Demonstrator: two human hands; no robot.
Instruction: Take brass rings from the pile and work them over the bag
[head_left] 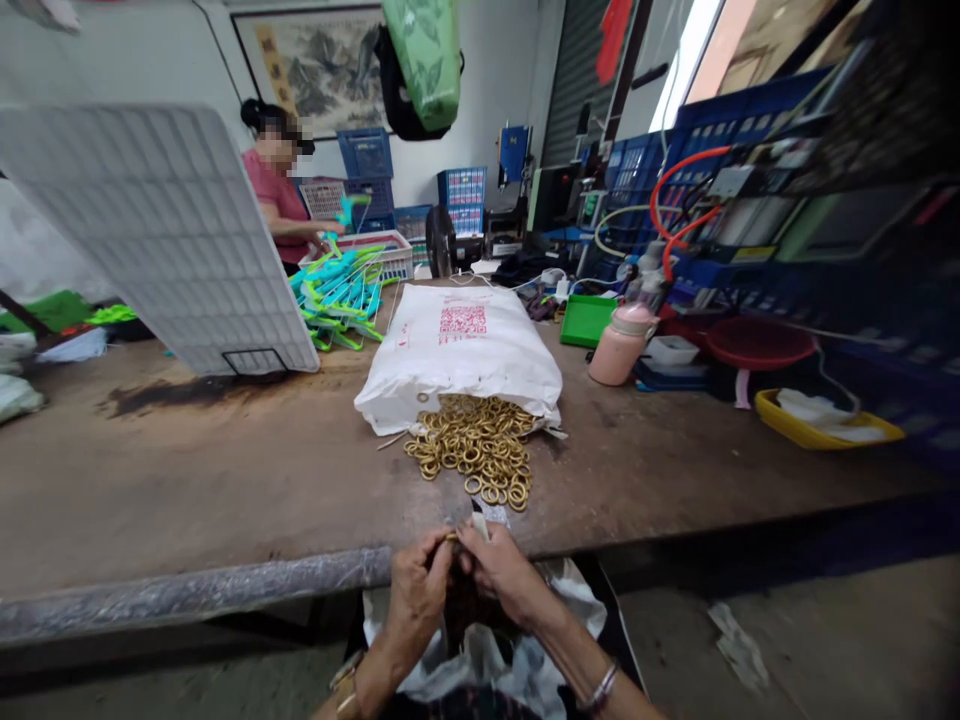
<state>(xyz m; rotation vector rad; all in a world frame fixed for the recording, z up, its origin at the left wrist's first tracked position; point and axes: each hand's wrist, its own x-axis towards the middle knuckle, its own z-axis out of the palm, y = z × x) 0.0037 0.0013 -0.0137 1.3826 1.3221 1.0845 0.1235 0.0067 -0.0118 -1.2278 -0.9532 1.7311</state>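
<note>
My left hand is closed, pinching a brass ring between thumb and fingers at the table's front edge. Right beside it, my right hand is closed around a small pale-handled knife whose dark tip points up and away; its fingertips meet the ring. Just beyond both hands, a heap of brass rings spills from the mouth of a white woven sack with red print. Below my hands an open white bag lies at my lap, its contents mostly hidden in shadow.
A white ribbed panel stands tilted on the left of the table. Behind it a person handles green and turquoise plastic pieces. On the right are a pink bottle, a green tray and a yellow tray.
</note>
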